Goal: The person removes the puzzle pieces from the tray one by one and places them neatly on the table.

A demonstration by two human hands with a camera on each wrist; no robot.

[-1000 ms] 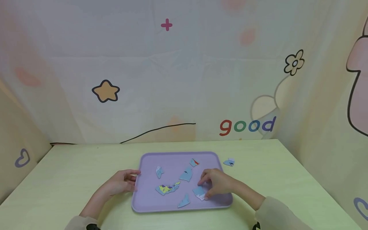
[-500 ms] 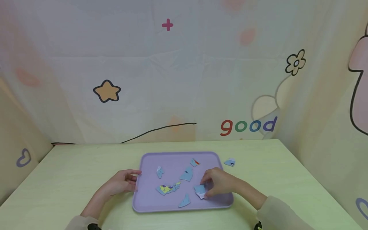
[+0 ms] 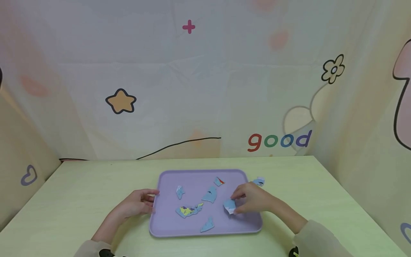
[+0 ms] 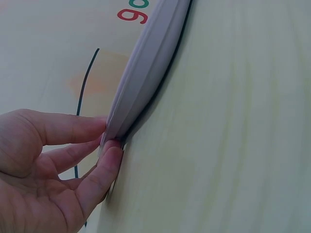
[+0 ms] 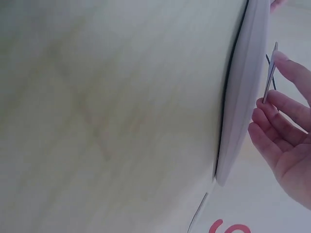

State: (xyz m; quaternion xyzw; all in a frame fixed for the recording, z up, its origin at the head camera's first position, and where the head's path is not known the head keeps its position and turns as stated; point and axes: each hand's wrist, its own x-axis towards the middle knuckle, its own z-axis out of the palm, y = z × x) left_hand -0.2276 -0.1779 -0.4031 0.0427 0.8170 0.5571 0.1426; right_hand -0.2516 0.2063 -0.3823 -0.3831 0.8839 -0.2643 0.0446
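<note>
My right hand [image 3: 257, 197] pinches a pale blue and white puzzle piece [image 3: 229, 206] between thumb and fingers, above the right part of the lilac tray [image 3: 192, 231]. Seen edge-on in the right wrist view, the thin puzzle piece [image 5: 270, 73] is raised and tilted. My left hand [image 3: 136, 204] touches the tray's left rim. In the left wrist view, spread fingertips [image 4: 99, 125] rest against the tray's edge. Several flat pieces lie apart on the tray, among them a yellow-patterned piece [image 3: 188, 211], a blue piece [image 3: 209, 194] and a small red-striped piece [image 3: 219, 181].
Outside the tray, past its right rim, another blue-white piece [image 3: 259, 181] lies on the pale wooden table [image 3: 106, 185]. Another two blue pieces lie on the tray, one at the left [image 3: 180, 192] and one near the front [image 3: 207, 225]. A printed curtain [image 3: 192, 89] stands behind the table.
My right hand has lifted the blue-white puzzle piece off the tray and moved it slightly right and away from me. The left hand stays at the tray's rim.
</note>
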